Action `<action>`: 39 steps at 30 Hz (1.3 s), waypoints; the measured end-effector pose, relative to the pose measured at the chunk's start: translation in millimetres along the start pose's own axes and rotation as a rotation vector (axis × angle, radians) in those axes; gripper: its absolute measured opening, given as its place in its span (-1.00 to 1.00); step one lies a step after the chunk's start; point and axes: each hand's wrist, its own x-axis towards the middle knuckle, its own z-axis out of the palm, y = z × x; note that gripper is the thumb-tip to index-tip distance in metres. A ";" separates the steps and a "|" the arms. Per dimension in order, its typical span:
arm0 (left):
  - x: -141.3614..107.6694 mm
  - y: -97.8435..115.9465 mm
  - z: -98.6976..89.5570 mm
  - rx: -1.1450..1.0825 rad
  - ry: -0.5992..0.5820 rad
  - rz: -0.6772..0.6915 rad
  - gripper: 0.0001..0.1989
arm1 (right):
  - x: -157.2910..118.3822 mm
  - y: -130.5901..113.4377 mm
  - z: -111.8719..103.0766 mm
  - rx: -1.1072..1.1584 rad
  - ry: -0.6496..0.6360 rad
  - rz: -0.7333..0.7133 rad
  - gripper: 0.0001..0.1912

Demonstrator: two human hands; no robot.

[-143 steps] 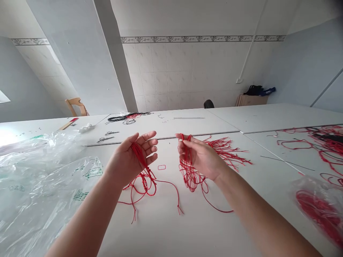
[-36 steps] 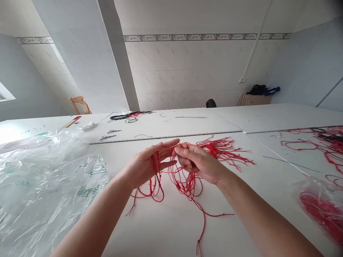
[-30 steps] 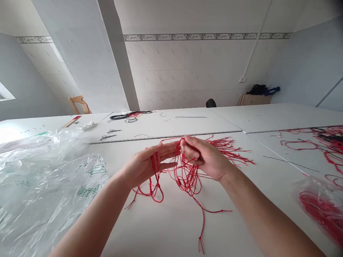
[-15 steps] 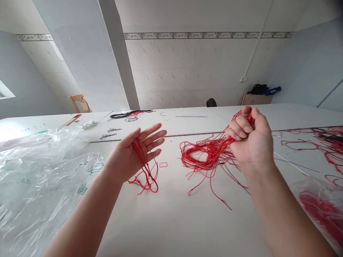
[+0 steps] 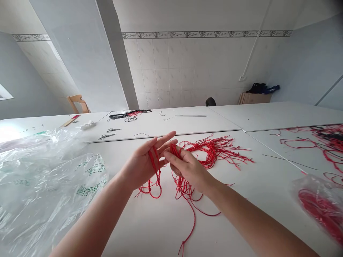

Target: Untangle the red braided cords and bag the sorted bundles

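Note:
My left hand (image 5: 143, 162) is palm up with its fingers stretched out. A few red braided cords (image 5: 153, 160) lie across its palm by the thumb, their looped ends hanging below. My right hand (image 5: 187, 166) has come close against the left fingers and is closed on a bunch of red cords (image 5: 175, 150). Loose strands of that bunch trail beneath it, one reaching far down the table. Behind my right hand a coiled pile of red cords (image 5: 211, 150) rests on the white table (image 5: 150, 228), its ends fanned to the right.
Clear plastic bags (image 5: 53, 185) cover the left side. Beyond them are scissors (image 5: 107, 135), black cords (image 5: 128, 115) and a ruler (image 5: 190, 115). To the right lie a bag of red cord (image 5: 320, 210) and tangled red and black cords (image 5: 329, 137).
My right hand has moved left and down to my left hand, carrying a bunch of red cords away from the pile. The pile now lies apart. My left hand has shifted slightly right.

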 end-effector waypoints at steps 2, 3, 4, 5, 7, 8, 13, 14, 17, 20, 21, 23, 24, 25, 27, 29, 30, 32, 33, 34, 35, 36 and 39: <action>0.5 -1.8 2.0 -0.002 0.001 -0.026 -0.54 | -2.5 -0.3 2.4 -0.076 -0.010 -0.006 -0.67; 0.6 -2.2 2.6 -0.004 0.000 -0.040 -0.54 | -3.0 -1.2 2.8 -0.097 -0.018 -0.012 -0.69; 0.7 -2.4 3.1 -0.006 0.003 -0.051 -0.53 | -3.1 -2.1 3.1 -0.108 -0.024 -0.016 -0.70; 0.7 -2.4 3.4 -0.008 0.010 -0.058 -0.53 | -3.0 -2.8 3.3 -0.113 -0.025 -0.021 -0.71; 0.5 -2.7 3.8 -0.005 0.025 -0.066 -0.54 | -2.2 -3.2 3.8 -0.112 -0.030 -0.025 -0.70; 0.5 -3.0 3.9 -0.003 0.027 -0.070 -0.55 | -1.9 -2.9 4.1 -0.109 -0.035 -0.028 -0.69; 0.5 -5.5 3.4 0.004 0.010 -0.069 -0.57 | -2.2 -1.0 3.1 -0.081 -0.053 -0.010 -0.70; 0.7 -5.6 3.3 0.006 0.007 -0.062 -0.56 | -2.3 -1.8 1.7 -0.060 -0.056 0.011 -0.71; 1.2 -4.4 3.1 0.016 -0.021 -0.031 -0.53 | -1.2 -8.2 -5.8 0.058 -0.082 0.056 -0.71; 1.8 -1.6 2.0 0.004 -0.072 0.010 -0.55 | 0.9 -20.3 -18.3 0.231 -0.070 0.021 -0.67; 1.8 -0.5 1.2 -0.005 -0.081 0.015 -0.56 | 1.3 -25.1 -23.5 0.290 -0.052 -0.002 -0.66; 1.4 1.5 -0.9 -0.022 -0.084 0.006 -0.54 | 1.0 -35.1 -34.7 0.402 0.003 -0.053 -0.67; 1.0 2.4 -2.1 -0.029 -0.082 -0.003 -0.53 | 0.3 -39.9 -40.7 0.449 0.043 -0.081 -0.69; 0.5 3.3 -3.1 -0.038 -0.080 -0.009 -0.51 | -0.7 -44.3 -46.7 0.487 0.090 -0.109 -0.72; -0.4 4.6 -4.5 -0.056 -0.085 -0.015 -0.49 | -2.7 -51.2 -58.0 0.542 0.194 -0.176 -0.76; -0.9 5.3 -4.7 -0.069 -0.082 -0.013 -0.47 | -3.7 -54.9 -66.8 0.573 0.286 -0.249 -0.74; -1.0 5.5 -4.6 -0.072 -0.079 -0.012 -0.47 | -3.7 -55.4 -69.6 0.581 0.318 -0.280 -0.73; -0.7 5.4 -4.0 -0.075 -0.075 -0.010 -0.46 | -2.4 -54.1 -71.0 0.572 0.353 -0.317 -0.72; -0.4 5.1 -3.8 -0.076 -0.076 -0.010 -0.46 | -1.6 -52.4 -69.4 0.547 0.359 -0.319 -0.73; 0.0 4.6 -3.5 -0.075 -0.077 -0.010 -0.46 | -0.8 -50.3 -66.3 0.505 0.352 -0.304 -0.73; 0.4 3.9 -3.3 -0.071 -0.077 -0.012 -0.46 | -0.3 -47.6 -62.0 0.447 0.325 -0.269 -0.74; 0.9 3.1 -3.0 -0.063 -0.074 -0.012 -0.47 | -0.1 -44.5 -56.7 0.377 0.276 -0.216 -0.73; 2.1 -0.5 -2.0 -0.014 -0.062 0.017 -0.48 | -1.5 -32.0 -37.8 0.151 0.049 -0.047 -0.65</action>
